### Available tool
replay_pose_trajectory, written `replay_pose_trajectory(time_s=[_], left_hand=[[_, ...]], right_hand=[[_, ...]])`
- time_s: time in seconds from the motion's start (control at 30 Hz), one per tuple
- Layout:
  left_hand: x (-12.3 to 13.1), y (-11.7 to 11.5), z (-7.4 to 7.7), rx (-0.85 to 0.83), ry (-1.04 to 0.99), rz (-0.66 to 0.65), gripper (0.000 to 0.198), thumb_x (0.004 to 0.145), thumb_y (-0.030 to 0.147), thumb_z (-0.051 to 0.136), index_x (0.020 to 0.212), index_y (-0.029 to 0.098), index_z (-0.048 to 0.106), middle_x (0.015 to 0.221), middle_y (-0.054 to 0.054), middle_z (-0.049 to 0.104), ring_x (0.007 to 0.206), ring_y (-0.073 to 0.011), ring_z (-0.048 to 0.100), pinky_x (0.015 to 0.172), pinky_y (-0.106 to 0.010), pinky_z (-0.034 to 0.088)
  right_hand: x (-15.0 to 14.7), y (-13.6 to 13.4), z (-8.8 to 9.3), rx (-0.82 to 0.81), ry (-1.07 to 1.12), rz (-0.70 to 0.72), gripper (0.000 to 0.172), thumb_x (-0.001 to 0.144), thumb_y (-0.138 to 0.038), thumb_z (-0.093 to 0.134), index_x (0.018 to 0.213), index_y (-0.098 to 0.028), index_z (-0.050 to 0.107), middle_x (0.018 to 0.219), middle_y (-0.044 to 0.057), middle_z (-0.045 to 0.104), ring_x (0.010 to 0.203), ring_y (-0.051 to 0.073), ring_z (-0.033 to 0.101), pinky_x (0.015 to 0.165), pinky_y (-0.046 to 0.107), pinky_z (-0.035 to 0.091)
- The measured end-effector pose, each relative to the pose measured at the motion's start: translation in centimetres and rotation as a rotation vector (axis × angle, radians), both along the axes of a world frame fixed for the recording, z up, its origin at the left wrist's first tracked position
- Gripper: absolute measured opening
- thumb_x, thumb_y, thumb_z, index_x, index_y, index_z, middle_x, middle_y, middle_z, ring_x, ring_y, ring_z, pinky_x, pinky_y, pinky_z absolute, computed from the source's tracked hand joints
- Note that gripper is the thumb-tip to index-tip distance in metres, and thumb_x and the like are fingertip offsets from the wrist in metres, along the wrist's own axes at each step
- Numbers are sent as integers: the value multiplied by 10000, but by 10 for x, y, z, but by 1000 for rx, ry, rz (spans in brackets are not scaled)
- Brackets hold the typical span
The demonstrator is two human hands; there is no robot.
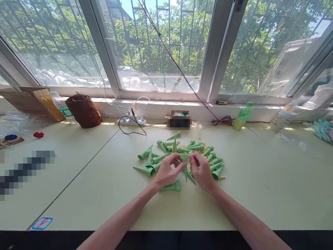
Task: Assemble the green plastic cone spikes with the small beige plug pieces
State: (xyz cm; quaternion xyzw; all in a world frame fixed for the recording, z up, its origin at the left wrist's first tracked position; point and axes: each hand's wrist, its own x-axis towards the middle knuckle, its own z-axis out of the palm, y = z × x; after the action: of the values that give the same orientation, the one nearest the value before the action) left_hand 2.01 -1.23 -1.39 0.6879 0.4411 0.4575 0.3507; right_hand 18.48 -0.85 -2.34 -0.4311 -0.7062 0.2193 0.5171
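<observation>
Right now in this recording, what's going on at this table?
A person's left hand holds a green plastic spike, cup end up and point down. The right hand has its fingertips at the cup's rim; whether they pinch a small part is too small to tell. Other green spikes lie loosely around the hands on the pale table, with small tan pieces scattered among them.
</observation>
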Motion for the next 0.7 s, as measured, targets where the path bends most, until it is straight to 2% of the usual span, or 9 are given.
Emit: replay_pose_trajectory(time_s=[0.5, 0.7], left_hand=[[-4, -1, -2, 263, 123, 18, 182, 857, 319, 666, 913, 173, 573, 774, -16, 576, 722, -144, 545, 702, -274, 471], [-4, -2, 0, 306, 193, -13, 148, 881, 296, 644, 956, 180, 591, 797, -20, 577, 753, -156, 545, 735, -288, 454]], right_hand=[[1, -1, 1, -36, -3, 39, 309, 996, -357, 421, 724, -212, 439, 573, -60, 368, 504, 107, 343, 510, 245, 298], [1, 0, 3, -17, -33, 14, 351, 992, -347, 414, 669, -214, 386, 572, -56, 357, 522, 107, 328, 514, 248, 290]])
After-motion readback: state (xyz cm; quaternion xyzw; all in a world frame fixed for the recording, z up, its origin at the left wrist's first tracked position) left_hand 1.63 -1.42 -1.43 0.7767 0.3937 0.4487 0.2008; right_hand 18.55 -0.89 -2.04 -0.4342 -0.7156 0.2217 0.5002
